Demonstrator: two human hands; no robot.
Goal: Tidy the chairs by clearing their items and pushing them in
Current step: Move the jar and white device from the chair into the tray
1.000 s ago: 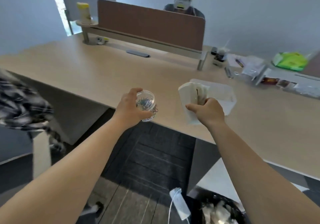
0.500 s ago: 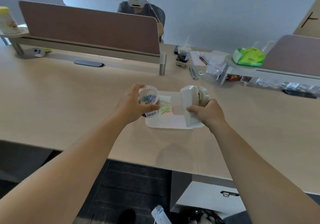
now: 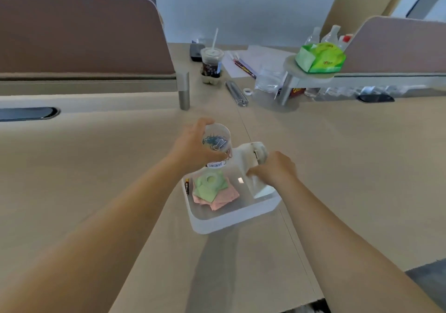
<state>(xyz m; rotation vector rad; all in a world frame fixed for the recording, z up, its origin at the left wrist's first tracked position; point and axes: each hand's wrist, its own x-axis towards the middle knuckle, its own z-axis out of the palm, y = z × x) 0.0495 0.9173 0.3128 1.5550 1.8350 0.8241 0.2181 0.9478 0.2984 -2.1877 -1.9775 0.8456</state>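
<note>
Two small items, judged to be things cleared from the chairs, are shown held over an open white tray [image 3: 231,218] that rests on the wooden desk [image 3: 101,167]. A clear round tub of paper clips [image 3: 217,141] is gripped by the left hand [image 3: 193,147], whose fingers are curled round its side; it is held above the tray's far left corner and is not seen to touch it. A white tape dispenser [image 3: 251,165] is gripped by the right hand [image 3: 274,169], whose fingers are wrapped round its near side; its lower end reaches down inside the tray's right half, though contact with the tray floor cannot be told. Inside the tray lie a green roll of tape [image 3: 210,179] on a stack of green and pink sticky notes [image 3: 217,195], with a small dark item just beside them at the left wall.

Further out, an iced drink with a straw [image 3: 212,65], papers, clear bottles and a green packet [image 3: 321,57] on a raised shelf are seen against the brown dividers [image 3: 79,32].

No chair is visible in the head view. The task is judged to be at the clearing stage: both items have yet to be released into the tray, and the chairs have yet to be pushed in; whether other items remain on them cannot be told.
</note>
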